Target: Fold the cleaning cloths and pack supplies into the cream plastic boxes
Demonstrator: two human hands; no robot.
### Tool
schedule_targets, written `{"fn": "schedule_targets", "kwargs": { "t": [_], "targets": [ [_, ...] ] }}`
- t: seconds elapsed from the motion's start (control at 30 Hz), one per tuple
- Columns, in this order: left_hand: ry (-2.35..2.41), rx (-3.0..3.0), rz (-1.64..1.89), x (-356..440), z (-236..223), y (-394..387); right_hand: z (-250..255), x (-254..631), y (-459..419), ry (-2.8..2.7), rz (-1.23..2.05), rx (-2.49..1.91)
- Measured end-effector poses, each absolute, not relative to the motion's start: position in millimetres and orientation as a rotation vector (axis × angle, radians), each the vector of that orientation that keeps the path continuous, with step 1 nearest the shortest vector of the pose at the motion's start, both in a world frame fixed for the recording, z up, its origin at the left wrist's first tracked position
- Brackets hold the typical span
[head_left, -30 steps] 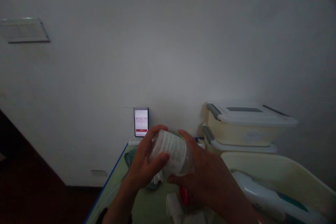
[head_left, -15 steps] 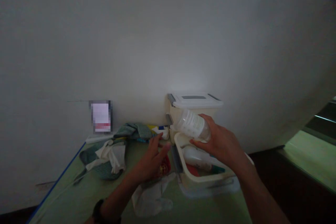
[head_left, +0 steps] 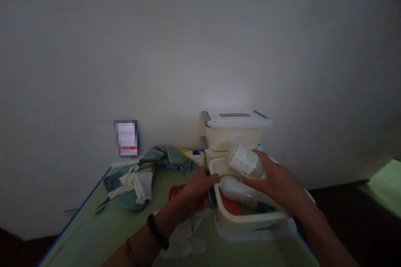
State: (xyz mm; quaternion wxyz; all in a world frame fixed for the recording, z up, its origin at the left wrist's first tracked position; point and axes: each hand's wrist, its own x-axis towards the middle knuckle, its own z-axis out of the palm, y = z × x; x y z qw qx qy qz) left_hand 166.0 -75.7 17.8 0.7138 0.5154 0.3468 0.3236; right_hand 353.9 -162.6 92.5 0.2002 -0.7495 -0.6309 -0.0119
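Observation:
My right hand (head_left: pixel 269 179) grips a clear plastic bottle (head_left: pixel 246 160) with a pale label, tilted above an open cream storage box (head_left: pixel 250 217). Inside the box lies a white bottle (head_left: pixel 236 190) with a dark green end, beside something flat and red (head_left: pixel 228 203). At the box's left side, my left hand (head_left: pixel 200 185) is closed on the rim, thumb on top; its other fingers are partly hidden. Under my left forearm a red packet or tin (head_left: pixel 175 191) shows in part, too covered to name.
Behind stands a lidded cream box (head_left: pixel 234 137) stacked on another. Teal cloths and white fabric (head_left: pixel 138 183) lie at left on the green tabletop (head_left: pixel 119 233). A blurred-out panel (head_left: pixel 128 138) is by the wall. Translucent plastic (head_left: pixel 184 247) lies near the front.
My left hand has moved right, from open above the table to the box's left rim. The clear bottle has shifted slightly right and down in view, still in my right hand.

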Motion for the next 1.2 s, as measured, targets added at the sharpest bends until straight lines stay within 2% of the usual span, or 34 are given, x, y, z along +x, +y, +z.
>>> {"fn": "schedule_targets", "kwargs": {
  "t": [0.3,0.67,0.93,1.2],
  "targets": [
    [0.867,1.071,0.844,141,56,-85,123,348,-173,-1.671,-0.138,-2.116],
    [0.928,1.096,1.037,11,120,-108,171,249,-170,-1.933,-0.316,-1.923],
    [1.046,0.993,1.117,-80,102,-117,170,174,-144,-2.126,-0.233,-1.797],
    [1.021,1.006,1.082,-98,77,-94,141,160,-115,-2.193,-0.103,-1.819]
  ]
}}
